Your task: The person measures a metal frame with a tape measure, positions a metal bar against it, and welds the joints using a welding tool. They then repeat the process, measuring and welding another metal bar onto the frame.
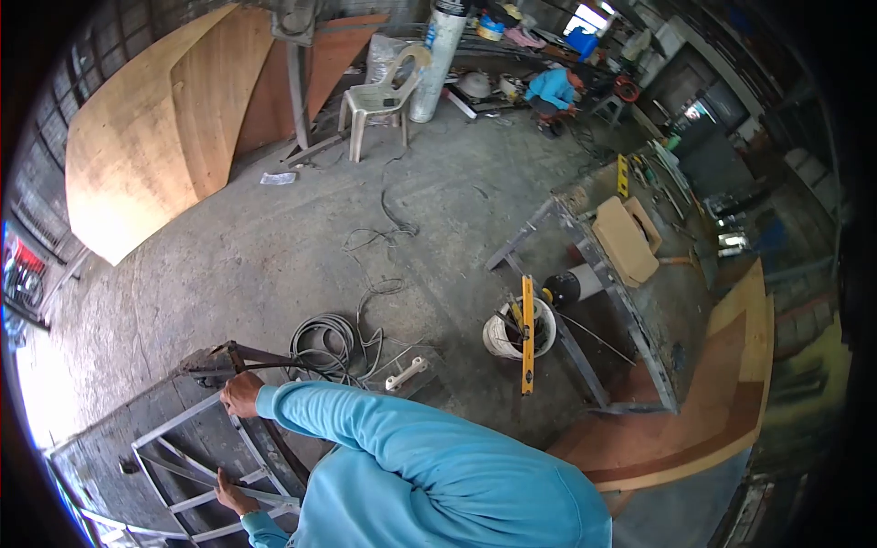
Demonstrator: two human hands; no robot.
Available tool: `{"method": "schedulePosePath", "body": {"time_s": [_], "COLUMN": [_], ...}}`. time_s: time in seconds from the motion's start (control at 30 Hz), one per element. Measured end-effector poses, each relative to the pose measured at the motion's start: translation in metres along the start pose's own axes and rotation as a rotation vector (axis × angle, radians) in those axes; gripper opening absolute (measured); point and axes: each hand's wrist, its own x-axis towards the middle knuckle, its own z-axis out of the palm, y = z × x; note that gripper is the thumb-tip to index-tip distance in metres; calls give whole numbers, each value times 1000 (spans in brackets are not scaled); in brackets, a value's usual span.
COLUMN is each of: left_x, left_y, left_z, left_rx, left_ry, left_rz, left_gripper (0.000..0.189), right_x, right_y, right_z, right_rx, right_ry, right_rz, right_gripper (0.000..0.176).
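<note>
The fisheye's dark edge cuts off the worktable point(110, 425) toward seven o'clock, and glare washes out the floor at nine. The lower end of the metal frame point(178, 500) runs out of view at the bottom, and the left forearm is mostly hidden by the blue-sleeved torso.

The frame lies on the worktable toward eight o'clock. Its upper corner is at the fingers of the right hand point(241, 395), which curl down over it; their tips are hidden, so whether they pinch the metal cannot be told. The left hand point(236, 496) is at the frame's crossing bars, below the right hand, toward six o'clock from it. Its index finger extends toward eleven along a bar, the others are bent, and their grip cannot be made out.

A coiled cable point(324, 342) lies on the floor toward one o'clock from the right hand. A crouching person point(552, 89) in blue is small toward one o'clock.
</note>
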Motion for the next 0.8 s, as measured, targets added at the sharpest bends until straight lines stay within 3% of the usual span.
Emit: {"method": "schedulePosePath", "body": {"time_s": [0.03, 0.13, 0.17, 0.2, 0.23, 0.27, 0.3, 0.33, 0.37, 0.57, 0.63, 0.8], "left_x": [7, 6, -27, -54, -38, -40, -54, -68, -67, -50, -36, -20], "left_y": [-9, -30, -1, 20, 5, -14, 1, 24, 26, 19, 18, 21], "left_z": [-6, -22, -4, 8, 2, -4, 11, 21, 25, 40, 43, 53], "left_rx": [-44, 198, 202, 528, -25, 423, 85, -158, -195, -330, -353, -405], "left_ry": [-36, -120, -22, 25, 69, 73, 147, 196, 222, 232, 197, 210], "left_rz": [-1, 158, 96, 391, -81, 328, 227, -8, -19, -131, -126, -226], "left_gripper": [23, 44, 47, 45, 45, 39, 19, 11, 23, 22, 24, 26], "right_x": [0, 2, 4, 6, 0, 4, 5, 3, 8, 14, 24, 50], "right_y": [1, 7, 11, 15, 7, 8, 10, 5, 9, 8, 8, 12], "right_z": [2, -3, -2, -2, -23, -19, -14, -19, -15, -28, -29, -59], "right_rx": [57, 98, 139, 171, 202, 188, 201, 169, 113, 114, 211, 151], "right_ry": [28, 34, 62, 88, 20, 2, -18, -4, -19, -25, 88, 42], "right_rz": [-7, -47, -117, -143, -82, -78, -50, -50, -91, -161, -81, -17], "right_gripper": [26, 30, 32, 30, 25, 22, 25, 30, 31, 25, 24, 25]}}
